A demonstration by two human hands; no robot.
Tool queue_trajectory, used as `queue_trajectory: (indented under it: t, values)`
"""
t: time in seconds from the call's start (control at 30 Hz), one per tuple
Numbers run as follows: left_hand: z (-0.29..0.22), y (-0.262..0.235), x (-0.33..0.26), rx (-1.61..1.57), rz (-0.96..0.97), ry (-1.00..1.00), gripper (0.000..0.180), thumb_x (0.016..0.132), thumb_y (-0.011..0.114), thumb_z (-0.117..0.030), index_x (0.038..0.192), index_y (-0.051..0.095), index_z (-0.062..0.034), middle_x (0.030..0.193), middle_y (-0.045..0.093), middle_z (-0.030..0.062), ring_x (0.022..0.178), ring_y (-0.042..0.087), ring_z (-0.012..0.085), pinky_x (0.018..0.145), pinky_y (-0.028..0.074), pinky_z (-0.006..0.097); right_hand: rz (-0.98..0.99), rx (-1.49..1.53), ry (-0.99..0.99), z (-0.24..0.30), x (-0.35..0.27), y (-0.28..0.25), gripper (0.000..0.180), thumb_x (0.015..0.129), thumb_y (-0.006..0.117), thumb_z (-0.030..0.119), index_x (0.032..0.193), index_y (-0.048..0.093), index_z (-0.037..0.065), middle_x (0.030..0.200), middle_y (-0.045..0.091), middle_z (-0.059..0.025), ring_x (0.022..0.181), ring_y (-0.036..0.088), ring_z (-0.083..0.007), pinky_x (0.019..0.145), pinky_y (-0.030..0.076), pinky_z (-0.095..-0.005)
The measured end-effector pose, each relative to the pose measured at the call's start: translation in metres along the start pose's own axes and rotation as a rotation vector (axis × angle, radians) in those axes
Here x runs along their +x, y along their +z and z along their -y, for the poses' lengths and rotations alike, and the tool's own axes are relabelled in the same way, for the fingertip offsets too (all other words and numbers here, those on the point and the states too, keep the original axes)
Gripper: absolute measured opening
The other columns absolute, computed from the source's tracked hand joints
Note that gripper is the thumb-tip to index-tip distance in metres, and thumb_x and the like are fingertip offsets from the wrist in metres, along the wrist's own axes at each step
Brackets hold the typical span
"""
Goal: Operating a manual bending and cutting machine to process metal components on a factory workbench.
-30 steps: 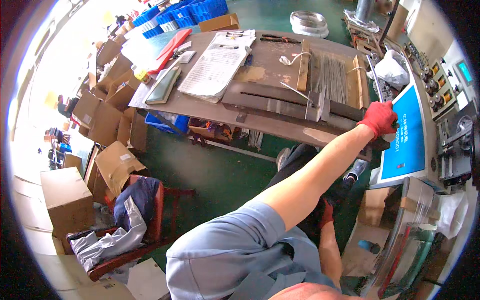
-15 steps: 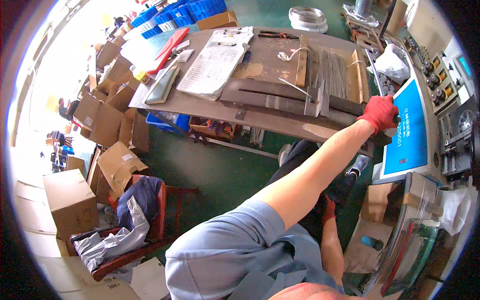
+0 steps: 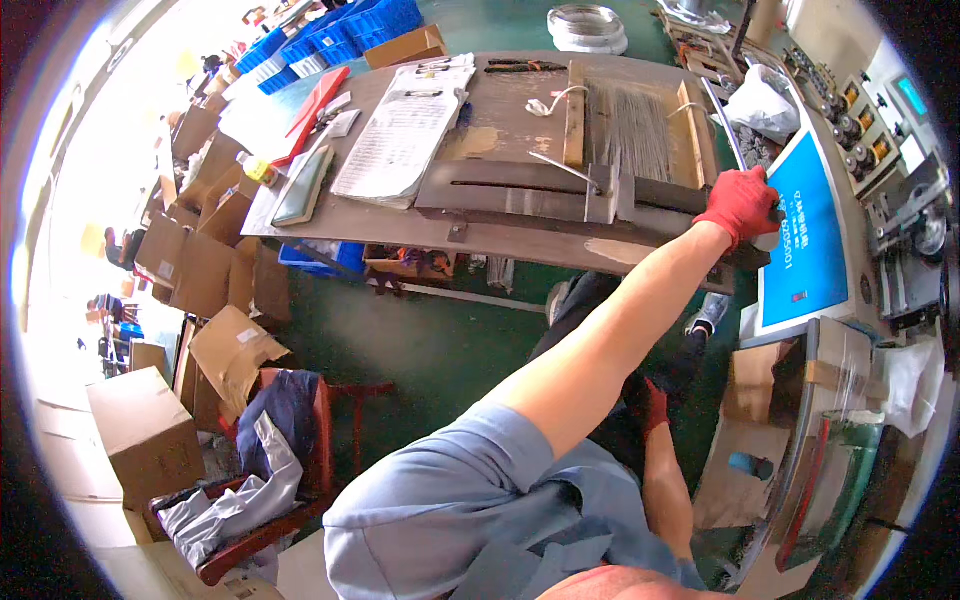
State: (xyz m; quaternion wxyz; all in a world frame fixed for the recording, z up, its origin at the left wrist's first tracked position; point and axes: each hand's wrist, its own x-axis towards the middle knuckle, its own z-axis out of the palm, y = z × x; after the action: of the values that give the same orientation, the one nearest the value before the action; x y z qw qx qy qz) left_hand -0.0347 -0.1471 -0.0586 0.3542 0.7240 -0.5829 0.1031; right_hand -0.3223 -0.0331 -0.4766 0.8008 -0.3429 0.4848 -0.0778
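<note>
My left hand (image 3: 741,208), in a red glove, reaches across to the right end of a long dark slotted metal bar (image 3: 520,190) on the table's near edge. Its fingers are curled closed there; what lies inside them is hidden, though a rounded grey metal end (image 3: 766,243) shows just below. A metal clamp piece with a thin rod (image 3: 565,172) sits on the bar. Behind it, a bundle of thin straight wires (image 3: 637,130) lies between two wooden strips (image 3: 575,115). Low beside my thigh hangs my right hand (image 3: 653,408), also red-gloved, its fingers mostly hidden.
On the table (image 3: 500,235) lie written sheets (image 3: 400,135), pliers (image 3: 525,66) and a red folder (image 3: 312,115). A machine with a blue panel (image 3: 805,235) stands close at right. Cardboard boxes (image 3: 145,425) and a red chair (image 3: 322,430) holding clothes are at left. A wire coil (image 3: 588,30) sits beyond.
The view has shifted a little, so the table and machine appear slightly further left. My left hand stays closed at the bar's end. My right hand still hangs low.
</note>
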Motion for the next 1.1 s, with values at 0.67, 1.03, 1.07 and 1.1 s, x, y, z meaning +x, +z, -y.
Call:
queue_trajectory:
  t: [0.67,1.03,1.07,1.1]
  values:
    - [-0.014,-0.007,0.004,-0.034,0.029,-0.015,0.035,0.07,0.068,-0.051,0.087,0.073,-0.0212,0.091,0.06,0.0112,0.08,0.064,0.031,0.067,0.052,0.044,-0.142,-1.248,-0.47,-0.043,0.045,-0.042,0.062,0.066,0.079,0.024,0.122,0.057,0.01,0.112,0.064,-0.0133,0.102,0.06,-0.0291,0.081,0.051,-0.0419]
    - [-0.002,-0.01,-0.002,0.01,0.044,-0.031,0.037,0.072,0.068,-0.052,0.089,0.073,-0.0209,0.094,0.059,0.0107,0.083,0.064,0.03,0.07,0.052,0.043,-0.069,-0.834,-0.616,0.009,-0.03,0.019,0.042,0.068,0.075,0.015,0.108,0.065,0.01,0.109,0.065,-0.0161,0.101,0.062,-0.0332,0.084,0.051,-0.04]
    - [-0.004,-0.01,-0.001,-0.001,0.063,-0.032,0.037,0.072,0.068,-0.052,0.089,0.073,-0.0205,0.094,0.059,0.0108,0.083,0.064,0.0302,0.07,0.052,0.043,-0.043,-1.186,-0.861,0.002,-0.022,0.01,0.038,0.07,0.073,0.014,0.107,0.066,0.01,0.108,0.065,-0.0161,0.099,0.063,-0.0313,0.083,0.051,-0.0398]
    - [-0.009,-0.011,0.002,-0.015,0.079,-0.025,0.037,0.072,0.068,-0.052,0.089,0.073,-0.0201,0.094,0.059,0.0109,0.083,0.064,0.0304,0.07,0.052,0.044,-0.061,-1.188,-0.867,-0.007,-0.004,0.002,0.038,0.07,0.073,0.014,0.107,0.066,0.01,0.108,0.065,-0.0161,0.099,0.063,-0.0313,0.083,0.051,-0.0398]
